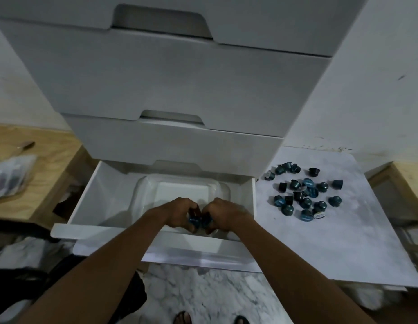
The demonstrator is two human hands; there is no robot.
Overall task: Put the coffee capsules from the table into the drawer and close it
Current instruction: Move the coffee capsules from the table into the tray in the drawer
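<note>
The bottom drawer [91,197] of a white cabinet stands pulled out, with a clear plastic container [180,185] inside it. Both hands are held together over the container's near edge. My left hand [180,212] is shut on dark blue coffee capsules [194,221], and my right hand [223,212] holds more capsules [207,222]. Several other blue capsules [304,195] lie scattered on the white table [332,242] to the right of the drawer.
Closed white drawers [170,80] rise above the open one. A wooden surface [39,178] with a plastic bag [11,176] lies at the left. Marble floor [203,293] and my feet show below the drawer front. A white wall [367,90] stands behind the table.
</note>
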